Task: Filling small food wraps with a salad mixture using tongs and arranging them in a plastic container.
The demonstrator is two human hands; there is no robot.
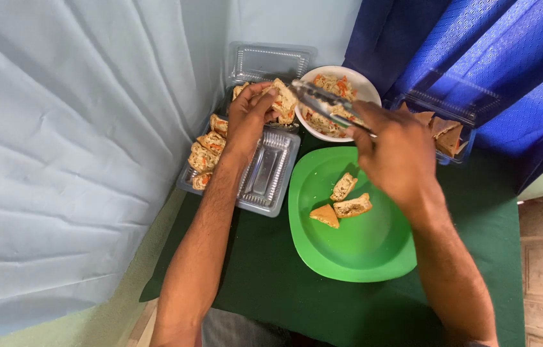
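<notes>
- Green plate (374, 250) sitting in the middle of the dark green tablecloth (271, 283), so using that as the anchor for everything.
- Three little toast pieces (342, 202) lying on the plate's upper left part, close together.
- Left hand (249, 119) up past the plate's top left corner, fingers curled shut around a filled sandwich piece (282, 99), held up over the clear plastic tray (271, 177).
- That tray just beside the plate's left edge, touching or nearly so, hard to tell which. More filled sandwich pieces (206, 151) stacked along its far left side, right half bare.
- Right hand (393, 154) hovering over the plate's top edge, closed in a grip on metal tongs (326, 103).
- Tong tips pointing away from the plate toward the held sandwich piece; can't tell if anything's pinched in them.
- White bowl (348, 80) of chopped veggie filling right behind the plate, under the tongs.
- Second clear box with plain toast triangles (445, 132) off the plate's top right corner, against blue fabric (509, 58).
- Pale blue cloth (59, 141) well left of the plate.
</notes>
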